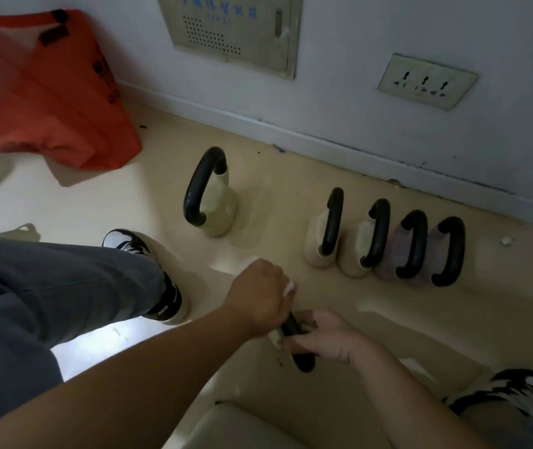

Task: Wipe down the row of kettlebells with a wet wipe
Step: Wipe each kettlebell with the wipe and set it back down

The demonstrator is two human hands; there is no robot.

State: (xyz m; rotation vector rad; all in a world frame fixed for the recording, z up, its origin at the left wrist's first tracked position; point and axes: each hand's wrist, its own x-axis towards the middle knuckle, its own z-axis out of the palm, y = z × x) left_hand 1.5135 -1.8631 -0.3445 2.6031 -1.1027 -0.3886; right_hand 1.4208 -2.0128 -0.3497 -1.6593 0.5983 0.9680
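Observation:
A kettlebell with a black handle (302, 359) stands on the floor close in front of me, mostly hidden by my hands. My left hand (258, 294) curls over the top of its handle and holds a white wet wipe (289, 288) against it. My right hand (326, 338) grips the lower part of the handle. Near the wall several kettlebells stand side by side: two cream ones (318, 246) (357, 251) and two lilac ones (388, 254) (433, 246). A larger pale green kettlebell (218, 205) stands apart to their left.
An orange bag (41, 92) lies on the floor at the back left. The wall carries a metal panel (232, 30) and a socket plate (425, 82). My shoes (164, 303) (517, 396) stand either side of the near kettlebell. A white scrap (505, 240) lies at the right.

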